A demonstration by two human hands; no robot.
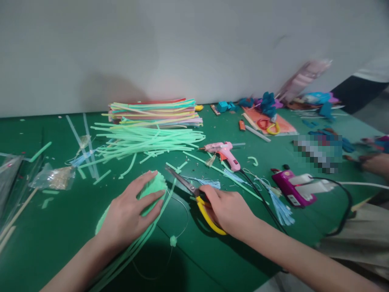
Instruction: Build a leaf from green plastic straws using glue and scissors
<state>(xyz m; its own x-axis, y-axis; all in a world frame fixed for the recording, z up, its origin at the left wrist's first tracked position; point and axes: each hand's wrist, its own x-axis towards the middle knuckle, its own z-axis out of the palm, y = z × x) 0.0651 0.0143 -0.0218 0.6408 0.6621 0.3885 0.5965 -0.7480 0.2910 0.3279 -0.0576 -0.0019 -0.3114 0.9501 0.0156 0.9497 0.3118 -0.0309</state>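
Observation:
My left hand [130, 207] rests over a mint-green fuzzy piece [153, 185] of pipe cleaners, its fingers curved across and holding it to the table. Long mint-green pipe cleaners [133, 253] trail from under that hand toward the near edge. In my right hand [227, 209] is a pair of scissors [204, 209] with yellow handles, the blades pointing up and left, close to a green strand. Whether the blades touch it I cannot tell. A thin wire loop with a small green knot [173, 241] lies between my hands.
Bundles of pipe cleaners [152, 140] lie by the wall. A pink glue gun [223, 153] rests right of them, its cord running near my right arm. Blue tassels [279, 207], a purple power strip [288, 186] and a plastic bag [56, 177] lie around. Another person's hand [375, 166] is at far right.

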